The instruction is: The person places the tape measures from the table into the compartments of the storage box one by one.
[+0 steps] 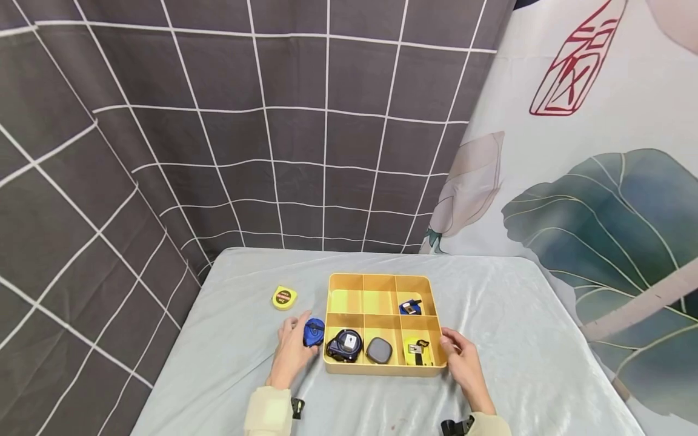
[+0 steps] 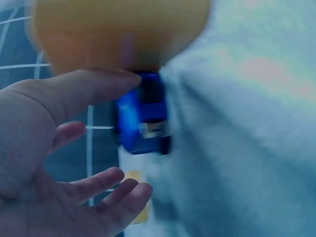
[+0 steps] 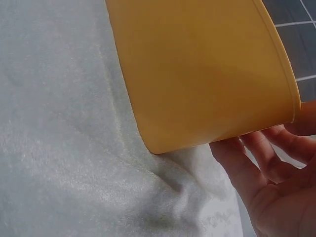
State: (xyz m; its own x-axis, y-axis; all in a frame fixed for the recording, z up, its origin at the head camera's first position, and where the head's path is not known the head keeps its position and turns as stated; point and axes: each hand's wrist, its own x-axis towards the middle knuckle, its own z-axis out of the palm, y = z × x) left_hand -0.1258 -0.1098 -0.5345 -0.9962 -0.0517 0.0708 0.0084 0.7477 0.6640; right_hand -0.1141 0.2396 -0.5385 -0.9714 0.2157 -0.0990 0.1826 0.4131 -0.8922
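Note:
A blue tape measure (image 1: 313, 332) stands against the left side of a yellow compartment tray (image 1: 382, 370). Beside it is my left hand (image 1: 291, 351); in the left wrist view the thumb (image 2: 106, 89) touches its top, while the other fingers spread apart from it. My right hand (image 1: 463, 363) rests its fingers against the tray's right side, near the front corner. Along the tray's front row sit a dark blue tape measure (image 1: 345, 346), a grey rounded-square tape measure (image 1: 378, 350) and a yellow tape measure (image 1: 417, 352). A small blue tape measure (image 1: 410, 307) lies in the back right compartment.
A yellow round tape measure (image 1: 284, 297) lies on the pale cloth-covered table (image 1: 240, 339), left of the tray. Behind the table hangs a dark grid-patterned curtain (image 1: 294, 139). On the right is a white cloth (image 1: 545, 139) with leaf prints.

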